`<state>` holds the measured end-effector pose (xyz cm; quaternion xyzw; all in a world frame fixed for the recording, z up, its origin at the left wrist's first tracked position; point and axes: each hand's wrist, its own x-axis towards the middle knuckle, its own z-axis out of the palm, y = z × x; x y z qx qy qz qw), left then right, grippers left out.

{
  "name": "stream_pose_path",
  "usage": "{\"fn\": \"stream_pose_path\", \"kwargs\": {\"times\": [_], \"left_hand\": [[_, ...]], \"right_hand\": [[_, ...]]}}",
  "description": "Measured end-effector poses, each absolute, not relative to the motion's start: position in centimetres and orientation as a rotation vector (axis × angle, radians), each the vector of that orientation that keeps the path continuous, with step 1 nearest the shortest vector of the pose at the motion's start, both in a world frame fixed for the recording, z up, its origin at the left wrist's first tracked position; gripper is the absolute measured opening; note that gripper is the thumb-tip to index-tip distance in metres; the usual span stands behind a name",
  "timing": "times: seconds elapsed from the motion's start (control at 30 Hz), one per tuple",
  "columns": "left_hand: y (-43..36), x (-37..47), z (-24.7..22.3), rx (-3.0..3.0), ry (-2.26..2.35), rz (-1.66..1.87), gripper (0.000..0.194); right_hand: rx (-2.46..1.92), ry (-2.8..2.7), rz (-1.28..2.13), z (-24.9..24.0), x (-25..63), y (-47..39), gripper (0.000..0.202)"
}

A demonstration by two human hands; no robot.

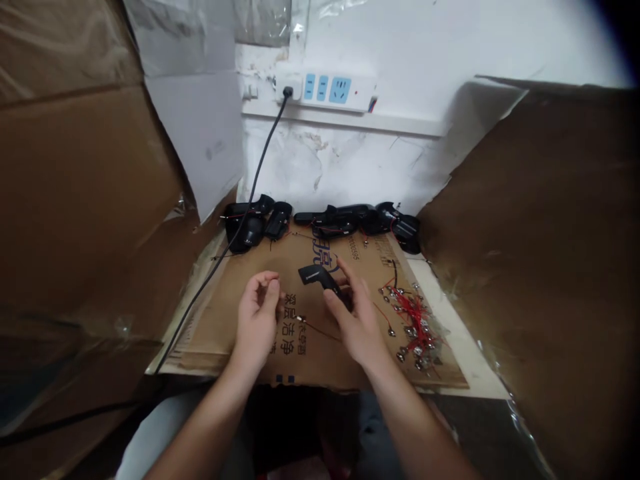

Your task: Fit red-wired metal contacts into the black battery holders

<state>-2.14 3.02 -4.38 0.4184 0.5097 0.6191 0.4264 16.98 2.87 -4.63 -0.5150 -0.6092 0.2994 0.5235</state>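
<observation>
My right hand [353,313] is wrapped round a black angled housing [319,275], whose wide end points up and to the left. A thin red wire [323,331] with a small white connector [300,319] hangs or lies below it, over the cardboard sheet [225,300]. To the left, my left hand [260,310] is closed, thumb against the curled fingers; whatever they may hold is too small to make out. Right of my right hand lies a heap of red wires with small metal parts [417,327].
Several black housings [345,220] with thin wires line the back by the wall. A black cable [255,180] runs from the power strip [330,90] down across the left side. Tall cardboard walls [550,253] stand on both sides.
</observation>
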Motion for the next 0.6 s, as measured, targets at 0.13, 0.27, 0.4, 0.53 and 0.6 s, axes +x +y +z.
{"fn": "stream_pose_path", "kwargs": {"times": [0.13,0.27,0.4,0.53,0.6], "left_hand": [[3.5,-1.9,-5.1,1.081,1.316,1.537,0.033],[3.6,-1.9,-5.3,1.198,1.310,1.502,0.028],[3.3,-2.0,-5.5,1.625,1.366,1.303,0.031],[3.3,-2.1,-5.9,1.815,1.436,1.269,0.033],[3.4,-2.2,-6.0,1.826,1.480,1.247,0.037]], "right_hand": [[-1.274,-1.623,0.368,-4.1,16.3,2.3,0.074],[-1.356,-1.661,0.371,-5.0,14.9,2.3,0.089],[-1.421,-1.748,0.736,-5.9,14.9,2.3,0.128],[-1.372,-2.006,0.699,-6.0,16.4,1.5,0.151],[-1.403,-1.999,0.591,-6.3,16.9,0.9,0.134]]}}
